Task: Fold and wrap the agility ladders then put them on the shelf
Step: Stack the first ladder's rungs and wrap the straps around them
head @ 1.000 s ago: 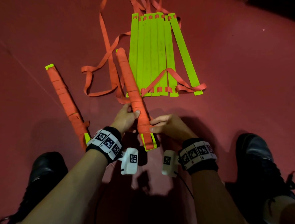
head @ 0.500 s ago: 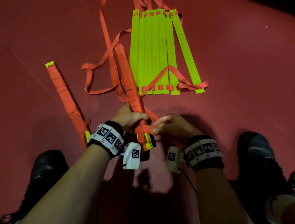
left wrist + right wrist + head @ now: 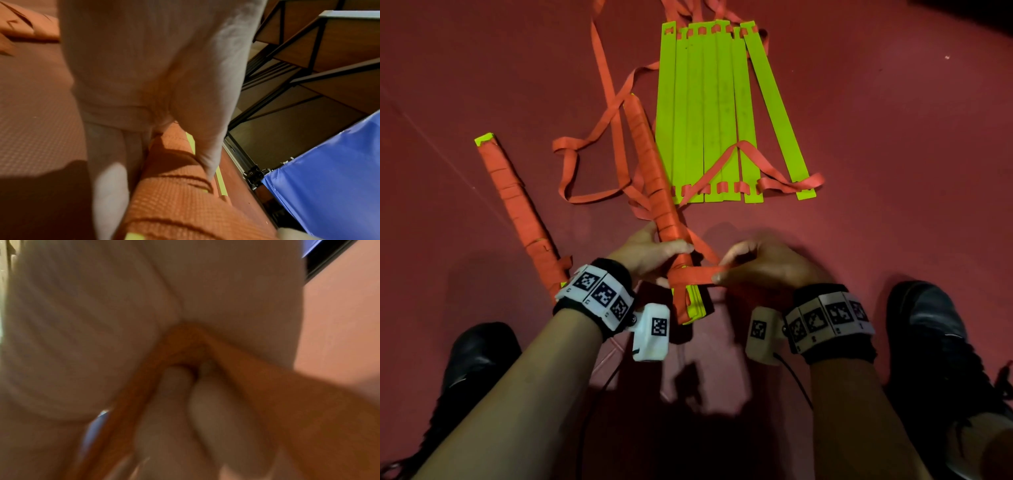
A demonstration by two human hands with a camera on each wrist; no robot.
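Observation:
A ladder bundle, yellow-green rungs wound in orange strap, rises from my hands toward the far floor. My left hand grips its near end, thumb across the top; the left wrist view shows the bundle under my fingers. My right hand pinches the orange strap, stretched level across the bundle's near end; the strap runs through that hand in the blurred right wrist view. A second wrapped bundle lies on the floor to the left. An unwrapped ladder lies flat farther out.
The floor is dark red. Loose orange strap loops lie between the two bundles. My black shoes stand at both lower corners. A blue mat and dark metal-framed shelving show in the left wrist view.
My right hand has pulled the strap out sideways across the bundle's near end, where it earlier lay against the bundle. The left hand has kept its grip.

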